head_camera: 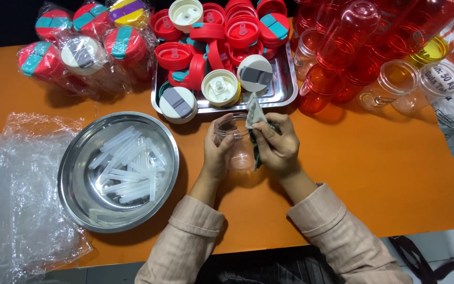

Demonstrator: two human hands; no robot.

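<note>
Left hand: closed around clear cup, held on its side above orange table.
Right hand: pinches cloth at cup mouth, apparently wiping.
Behind: tray of lids.
Left: steel bowl of straws.

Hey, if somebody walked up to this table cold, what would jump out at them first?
Probably the steel tray at the top centre, heaped with red lids, and the stacked red cups to its right on the orange table. Next, the round steel bowl of clear straws at the left. In the middle, the left hand holds a clear cup while the right hand presses a cloth to it.
</note>
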